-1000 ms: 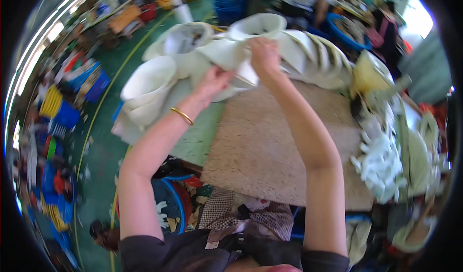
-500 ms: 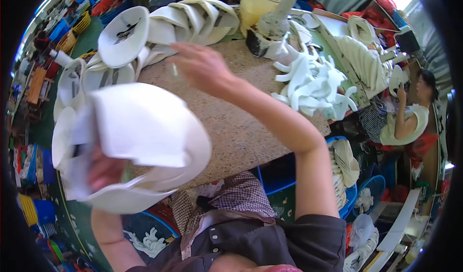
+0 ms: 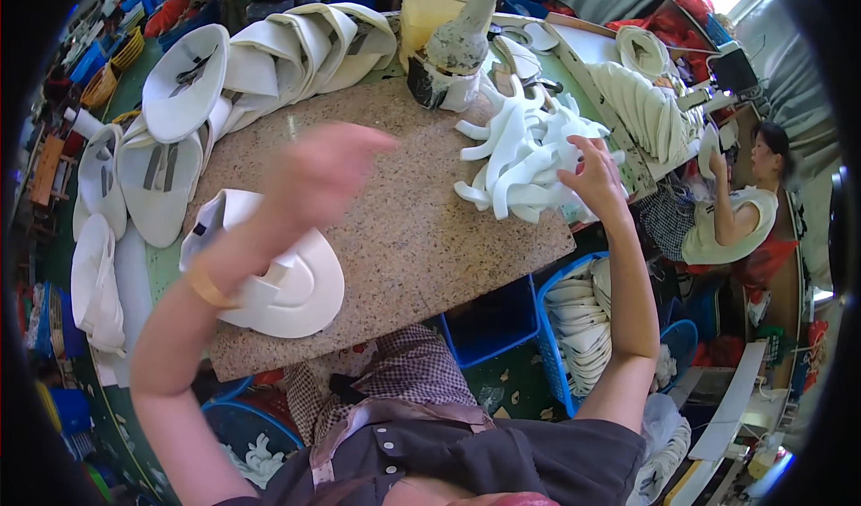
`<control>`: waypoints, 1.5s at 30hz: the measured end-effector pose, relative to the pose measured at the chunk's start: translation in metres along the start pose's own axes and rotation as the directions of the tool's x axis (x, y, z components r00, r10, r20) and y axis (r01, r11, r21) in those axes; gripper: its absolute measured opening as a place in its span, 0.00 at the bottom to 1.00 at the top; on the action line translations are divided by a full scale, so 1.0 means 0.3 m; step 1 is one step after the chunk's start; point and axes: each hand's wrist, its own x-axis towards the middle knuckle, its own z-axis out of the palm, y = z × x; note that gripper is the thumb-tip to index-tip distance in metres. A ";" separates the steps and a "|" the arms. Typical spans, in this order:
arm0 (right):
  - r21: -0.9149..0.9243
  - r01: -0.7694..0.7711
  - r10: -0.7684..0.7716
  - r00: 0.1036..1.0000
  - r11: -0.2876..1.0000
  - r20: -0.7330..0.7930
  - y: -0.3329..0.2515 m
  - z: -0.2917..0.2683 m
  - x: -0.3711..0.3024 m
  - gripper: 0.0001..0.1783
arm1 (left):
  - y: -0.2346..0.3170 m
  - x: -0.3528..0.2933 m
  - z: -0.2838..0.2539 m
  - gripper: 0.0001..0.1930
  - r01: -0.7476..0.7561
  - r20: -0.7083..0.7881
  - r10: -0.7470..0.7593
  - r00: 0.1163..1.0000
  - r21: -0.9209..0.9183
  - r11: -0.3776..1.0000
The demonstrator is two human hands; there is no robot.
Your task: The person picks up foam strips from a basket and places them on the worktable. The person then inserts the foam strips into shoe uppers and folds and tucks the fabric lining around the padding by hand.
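A white sun visor point(image 3: 300, 293) lies on the speckled board at the near left, its brim toward me and its band partly hidden behind my left forearm. Above the board hovers my left hand point(image 3: 327, 167), smeared by motion, so its fingers cannot be made out. A loose heap of curved white foam strips point(image 3: 520, 161) covers the board's right side. At that heap's right edge is my right hand point(image 3: 596, 179), with thumb and fingers curved and apart and no strip visible between them.
More white visors point(image 3: 309, 53) line the table's far left edge. Behind the strips stand a glue-crusted pot point(image 3: 444, 85) and a yellowish container point(image 3: 435, 8). Blue baskets point(image 3: 560, 327) sit below the near edge. A co-worker point(image 3: 735, 219) sits at the right.
The visor raised at my left hand now rests on the board. My left hand has moved right and away from me, while my right hand has gone right to the foam strips.
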 end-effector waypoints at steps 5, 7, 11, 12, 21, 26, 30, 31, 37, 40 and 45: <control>0.727 -0.128 0.067 0.991 0.675 0.112 0.043 -0.092 0.059 0.25 | 0.106 0.227 0.536 0.26 -0.448 0.020 0.468 0.883 0.331 0.831; 0.974 -0.039 0.150 0.989 0.225 0.005 0.088 -0.248 0.087 0.23 | 0.118 0.272 0.582 0.28 -0.354 0.196 0.303 0.933 0.337 0.872; 0.736 0.469 0.156 0.783 0.489 -0.603 -0.019 -0.363 -0.014 0.22 | 0.123 0.254 0.577 0.31 -0.218 0.237 0.160 0.958 0.243 0.945; 0.648 0.445 0.066 0.792 0.619 -0.607 -0.109 -0.280 -0.052 0.22 | 0.112 0.242 0.566 0.31 -0.191 0.231 0.131 0.964 0.258 0.947; 0.947 0.196 -0.119 0.978 0.254 -0.170 -0.482 0.064 -0.308 0.32 | 0.171 -0.115 0.152 0.13 0.424 0.197 -0.475 0.858 -0.793 0.437; 0.930 -0.336 -0.304 0.880 0.145 0.365 -0.668 0.177 -0.280 0.13 | 0.134 -0.378 0.005 0.11 0.298 -0.039 -0.332 0.943 -0.351 0.888; 0.857 -0.481 -0.387 0.837 -0.185 0.387 -0.782 0.183 -0.257 0.13 | -0.060 -0.515 -0.253 0.13 0.477 -0.456 -0.393 0.798 0.081 0.875; 0.793 -0.553 -0.544 0.761 -0.256 0.355 -0.841 0.205 -0.270 0.14 | -0.133 -0.576 -0.252 0.14 0.462 -0.412 -0.390 0.824 0.089 0.882; 0.913 -0.403 -0.650 0.712 -0.070 0.265 -1.083 0.330 -0.424 0.17 | -0.012 -0.667 -0.154 0.15 0.525 -0.148 -0.544 0.826 -0.146 0.838; 0.943 -0.304 -0.456 0.825 0.137 0.333 -1.059 0.359 -0.422 0.15 | 0.000 -0.720 -0.124 0.19 0.513 -0.153 -0.558 0.816 -0.252 0.820; 0.966 -0.076 -0.348 0.923 0.246 0.162 -1.024 0.383 -0.437 0.14 | 0.003 -0.711 -0.161 0.16 0.626 0.050 -0.665 0.745 -0.394 0.672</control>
